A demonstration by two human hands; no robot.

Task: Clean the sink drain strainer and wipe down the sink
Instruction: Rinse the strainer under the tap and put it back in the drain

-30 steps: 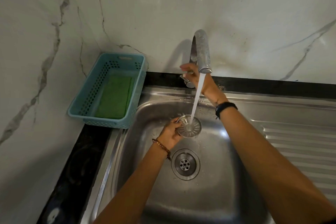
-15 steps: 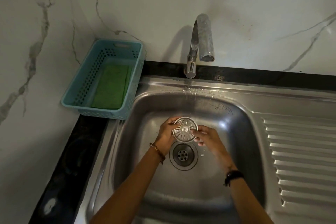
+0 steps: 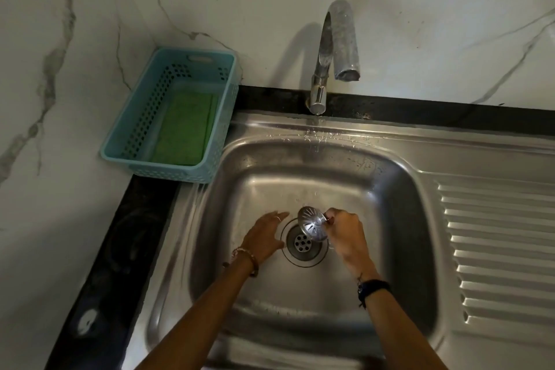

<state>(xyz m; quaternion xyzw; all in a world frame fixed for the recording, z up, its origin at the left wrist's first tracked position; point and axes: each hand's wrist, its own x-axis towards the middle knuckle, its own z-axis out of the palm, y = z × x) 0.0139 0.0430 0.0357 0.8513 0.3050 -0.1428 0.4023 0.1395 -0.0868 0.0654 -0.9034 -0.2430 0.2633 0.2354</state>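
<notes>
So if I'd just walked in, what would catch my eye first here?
Probably the two hands low in the steel sink: the right hand pinches a shiny round strainer, tilted on edge just above the open drain, while the left hand lies open beside it. Next, the blue basket with a green sponge at the sink's far left corner, and the curved tap, not running.

Two bare forearms, no sleeves. A beaded bracelet circles the left wrist — a dark band the right.
</notes>
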